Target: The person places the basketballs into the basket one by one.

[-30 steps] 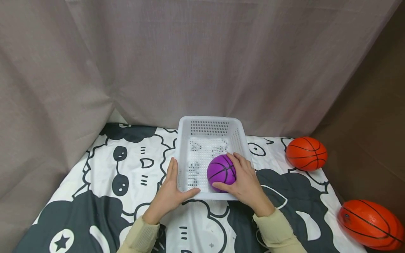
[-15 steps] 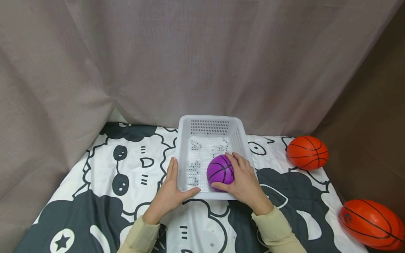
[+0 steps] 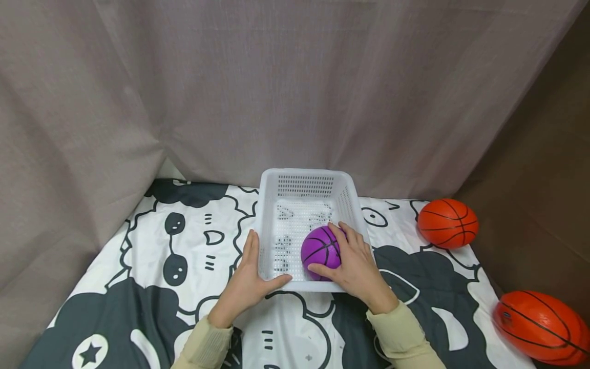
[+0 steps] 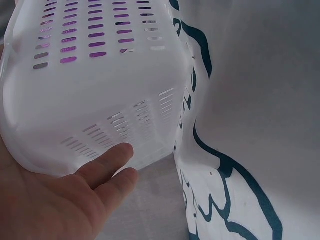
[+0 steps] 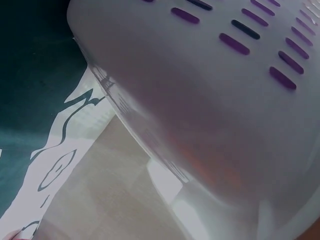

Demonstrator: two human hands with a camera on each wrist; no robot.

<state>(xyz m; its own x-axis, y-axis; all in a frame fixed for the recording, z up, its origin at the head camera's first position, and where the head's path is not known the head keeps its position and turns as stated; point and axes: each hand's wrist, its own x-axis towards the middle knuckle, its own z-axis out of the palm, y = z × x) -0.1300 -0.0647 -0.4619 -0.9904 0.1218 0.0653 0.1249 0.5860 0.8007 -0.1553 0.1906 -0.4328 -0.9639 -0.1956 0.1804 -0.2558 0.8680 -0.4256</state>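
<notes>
A white plastic basket (image 3: 299, 286) with slotted walls stands on the patterned cloth, mid-front in the head view. Inside, at its near right corner, lies a small purple basketball (image 3: 316, 251). My right hand (image 3: 361, 271) reaches over the right rim and grips the ball, thumb on the near side and fingers across its top right. At the near left corner, my left hand (image 3: 246, 282) touches the basket, straight fingers along the outer wall and thumb out over the front rim. In the left wrist view the fingers (image 4: 112, 160) rest by the basket's outside (image 4: 85, 100).
Two orange basketballs are on the right: one at the far corner of the cloth (image 3: 447, 224), another nearer at the right edge (image 3: 540, 328). A grey-brown curtain (image 3: 295, 92) hangs behind the basket. Purple shows through the basket's slots in both wrist views.
Over the past second the right hand and the purple ball have shifted very slightly left. The left hand and the basket stay practically in place.
</notes>
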